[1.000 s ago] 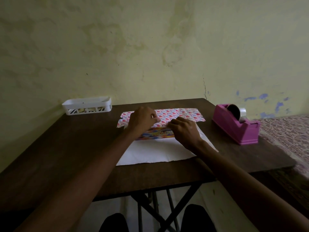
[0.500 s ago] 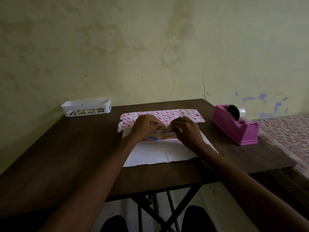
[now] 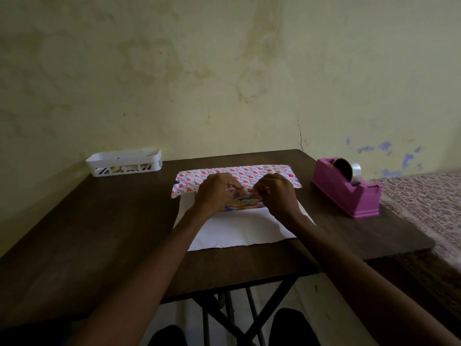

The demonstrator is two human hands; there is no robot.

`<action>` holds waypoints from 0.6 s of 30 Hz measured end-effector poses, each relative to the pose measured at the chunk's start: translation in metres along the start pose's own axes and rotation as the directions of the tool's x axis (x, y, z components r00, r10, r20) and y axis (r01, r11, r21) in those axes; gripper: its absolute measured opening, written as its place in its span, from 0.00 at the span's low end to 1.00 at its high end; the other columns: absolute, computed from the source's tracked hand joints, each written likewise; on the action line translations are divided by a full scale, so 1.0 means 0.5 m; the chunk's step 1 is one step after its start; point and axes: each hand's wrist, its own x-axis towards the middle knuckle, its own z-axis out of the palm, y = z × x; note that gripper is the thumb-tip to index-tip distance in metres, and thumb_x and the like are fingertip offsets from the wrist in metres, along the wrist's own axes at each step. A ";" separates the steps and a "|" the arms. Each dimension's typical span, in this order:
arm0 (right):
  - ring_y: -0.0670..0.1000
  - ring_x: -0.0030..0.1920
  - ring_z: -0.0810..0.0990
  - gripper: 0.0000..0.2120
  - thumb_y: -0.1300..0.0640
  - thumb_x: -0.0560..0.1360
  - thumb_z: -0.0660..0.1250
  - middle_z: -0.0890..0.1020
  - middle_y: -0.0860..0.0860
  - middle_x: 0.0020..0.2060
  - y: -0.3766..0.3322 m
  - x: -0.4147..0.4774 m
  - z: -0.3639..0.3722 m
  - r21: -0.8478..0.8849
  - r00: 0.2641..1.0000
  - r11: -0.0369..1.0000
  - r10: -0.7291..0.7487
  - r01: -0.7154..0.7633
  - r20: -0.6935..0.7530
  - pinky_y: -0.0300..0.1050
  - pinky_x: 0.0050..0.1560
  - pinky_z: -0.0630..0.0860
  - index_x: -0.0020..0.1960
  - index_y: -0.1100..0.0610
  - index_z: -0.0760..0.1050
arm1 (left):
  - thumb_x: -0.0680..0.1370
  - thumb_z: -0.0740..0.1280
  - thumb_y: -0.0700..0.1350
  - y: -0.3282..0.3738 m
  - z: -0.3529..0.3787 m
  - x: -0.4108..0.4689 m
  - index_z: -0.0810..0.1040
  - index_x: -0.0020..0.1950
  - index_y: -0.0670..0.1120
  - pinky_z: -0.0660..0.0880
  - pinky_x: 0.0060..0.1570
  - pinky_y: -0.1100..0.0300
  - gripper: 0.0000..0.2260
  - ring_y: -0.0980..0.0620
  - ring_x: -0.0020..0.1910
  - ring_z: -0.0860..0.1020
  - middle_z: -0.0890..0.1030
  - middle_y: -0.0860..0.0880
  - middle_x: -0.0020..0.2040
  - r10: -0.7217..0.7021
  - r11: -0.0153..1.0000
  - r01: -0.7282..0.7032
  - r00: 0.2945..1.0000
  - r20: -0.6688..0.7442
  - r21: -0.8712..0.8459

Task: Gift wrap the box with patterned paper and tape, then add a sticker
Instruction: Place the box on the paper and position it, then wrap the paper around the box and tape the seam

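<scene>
Centre frame, a dark, matte wooden table [image 3: 99, 233] with a thin sheet of wrapping paper [image 3: 237, 233] spread flat on it: plain white on the near side, and along the far edge a folded-over band showing pink and red hearts on a pale ground, its left end cut ragged. On the paper lies the box [image 3: 245, 203], flat and rectangular, with glossy multicoloured print; its lettering is too blurred to read. Both hands sit right on top of it. The left hand [image 3: 217, 193] covers the box's left end, fingers curled down and gripping the far edge, where a bit of paper seems bunched under the fingertips, though that is hard to tell. The right hand [image 3: 275, 193] covers the right end, fingers bent and pinched toward the left hand at the box's upper edge; exactly what they pinch is hidden by the knuckles. Only the middle strip of the box shows between the two hands.

To the right, a chunky pink plastic tape dispenser [image 3: 346, 193] with a shiny clear roll. Upper left of the table, a white slotted plastic tray [image 3: 124, 162] against the blotchy yellow-green wall; its contents are indistinct. At the bottom, crossed metal table legs and dark knees, cut off by the frame.
</scene>
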 end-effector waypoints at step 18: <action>0.54 0.43 0.79 0.04 0.66 0.74 0.69 0.84 0.57 0.44 0.114 -0.033 -0.197 -0.044 0.910 0.931 0.342 -0.361 -0.236 0.45 0.44 0.73 0.47 0.61 0.82 | 0.75 0.71 0.46 0.107 0.072 0.009 0.77 0.44 0.47 0.70 0.42 0.60 0.05 0.50 0.46 0.75 0.80 0.47 0.47 0.007 0.946 0.028 0.994 -0.109 0.323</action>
